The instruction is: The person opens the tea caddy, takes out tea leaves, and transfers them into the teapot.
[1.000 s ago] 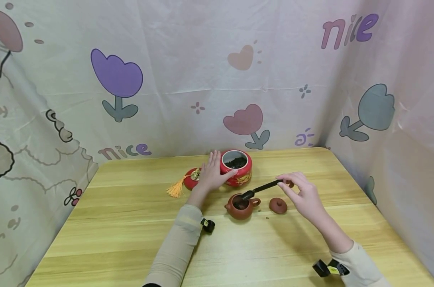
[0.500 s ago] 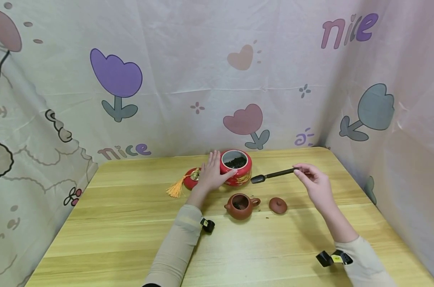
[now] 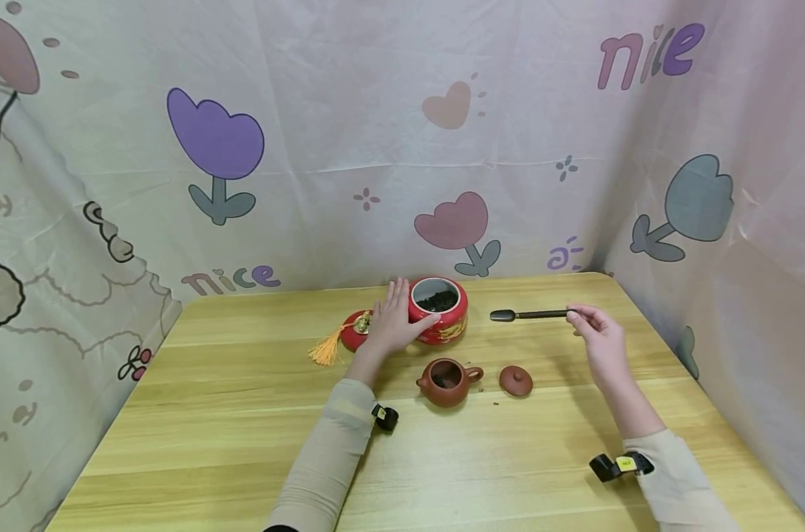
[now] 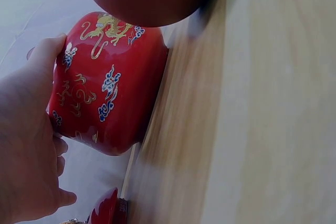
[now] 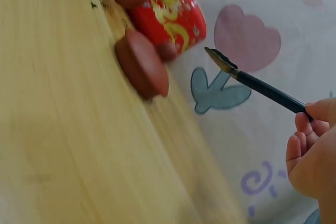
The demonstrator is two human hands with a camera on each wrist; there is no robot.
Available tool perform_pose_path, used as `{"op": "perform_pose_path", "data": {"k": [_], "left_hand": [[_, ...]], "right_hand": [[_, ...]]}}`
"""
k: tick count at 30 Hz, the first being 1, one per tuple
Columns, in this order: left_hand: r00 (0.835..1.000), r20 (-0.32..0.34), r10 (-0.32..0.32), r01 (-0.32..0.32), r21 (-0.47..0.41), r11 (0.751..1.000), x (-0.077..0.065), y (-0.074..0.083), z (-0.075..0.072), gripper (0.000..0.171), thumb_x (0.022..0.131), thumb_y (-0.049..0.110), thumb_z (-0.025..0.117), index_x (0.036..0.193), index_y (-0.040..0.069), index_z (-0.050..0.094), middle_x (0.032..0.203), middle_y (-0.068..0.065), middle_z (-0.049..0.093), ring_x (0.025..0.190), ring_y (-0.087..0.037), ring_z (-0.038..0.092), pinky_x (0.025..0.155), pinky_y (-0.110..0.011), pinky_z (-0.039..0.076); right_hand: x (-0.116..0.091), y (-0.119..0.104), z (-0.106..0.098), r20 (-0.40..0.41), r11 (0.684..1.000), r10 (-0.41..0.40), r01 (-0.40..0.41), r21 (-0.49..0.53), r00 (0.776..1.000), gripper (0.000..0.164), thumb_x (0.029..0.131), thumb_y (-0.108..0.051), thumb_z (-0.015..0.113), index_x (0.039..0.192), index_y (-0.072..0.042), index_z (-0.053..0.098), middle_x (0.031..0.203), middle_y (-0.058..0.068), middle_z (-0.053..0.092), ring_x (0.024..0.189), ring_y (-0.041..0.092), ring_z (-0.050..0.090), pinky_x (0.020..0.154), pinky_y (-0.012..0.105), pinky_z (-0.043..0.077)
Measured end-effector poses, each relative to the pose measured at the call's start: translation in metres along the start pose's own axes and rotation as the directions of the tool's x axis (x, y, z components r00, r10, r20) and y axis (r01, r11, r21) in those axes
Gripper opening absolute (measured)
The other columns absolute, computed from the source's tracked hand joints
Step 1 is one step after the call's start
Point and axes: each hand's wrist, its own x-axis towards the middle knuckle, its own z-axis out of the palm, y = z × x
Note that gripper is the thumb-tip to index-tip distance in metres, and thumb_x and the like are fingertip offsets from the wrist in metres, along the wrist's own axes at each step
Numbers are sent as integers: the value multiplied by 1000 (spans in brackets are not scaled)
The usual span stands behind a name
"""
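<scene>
My left hand [image 3: 395, 321] rests against the left side of a red tea jar [image 3: 452, 326], fingers extended and thumb across its front. The jar is uncovered and holds dark tea leaves [image 3: 438, 301]; its gold and blue pattern shows in the left wrist view. Between thumb and fingertips, my right hand [image 3: 605, 343] pinches the handle end of a black tea scoop [image 3: 538, 315]. The scoop is level above the table, its bowl pointing left, apart from the jar. In front of the jar sits a brown clay teapot [image 3: 446, 391], lidless, with some dark leaves inside.
The small clay teapot lid [image 3: 516, 381] lies right of the teapot. A red jar lid [image 3: 354, 332] with an orange tassel [image 3: 325, 349] is left of the jar, partly behind my left hand. Stray leaf bits dot the wooden table [image 3: 229, 421]. A printed curtain [image 3: 335, 111] hangs behind.
My right hand has lifted the tea scoop out of the teapot and moved it right and back, turning it level. My left hand has stayed on the tea jar.
</scene>
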Motion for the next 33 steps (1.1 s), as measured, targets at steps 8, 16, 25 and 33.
{"op": "perform_pose_path", "data": {"k": [8, 16, 25, 33], "left_hand": [[1000, 17, -8, 8, -4, 1000, 0, 1, -2, 110, 81, 80, 45, 158, 11, 7, 166, -9, 8, 154, -28, 4, 120, -62, 14], [1000, 18, -17, 17, 5, 1000, -1, 3, -3, 111, 81, 82, 44, 158, 13, 4, 166, -8, 7, 154, -27, 4, 120, -60, 14], [1000, 19, -7, 7, 12, 1000, 1, 1, -1, 110, 81, 82, 42, 158, 13, 3, 166, -8, 6, 154, -27, 3, 120, -60, 15], [1000, 18, -2, 1, 8, 1000, 0, 2, -3, 111, 81, 83, 41, 158, 12, 3, 166, -9, 7, 154, -29, 4, 120, -61, 15]], "right_hand": [[8, 16, -17, -64, 987, 132, -126, 96, 989, 6, 93, -12, 65, 98, -14, 68, 81, -15, 67, 79, -1, 60, 69, 12, 48], [11, 24, -26, -71, 986, 160, -157, 49, 984, 7, 93, -14, 65, 100, -14, 66, 83, -18, 67, 80, -3, 60, 70, 12, 48], [13, 29, -35, -55, 979, 202, -202, -1, 978, 7, 94, -18, 65, 101, -17, 65, 83, -20, 66, 82, -3, 59, 72, 11, 48], [14, 34, -43, 2, 959, 170, -165, -232, 985, 19, 97, -24, 61, 109, -9, 64, 80, -26, 64, 77, -1, 57, 66, 15, 47]]}}
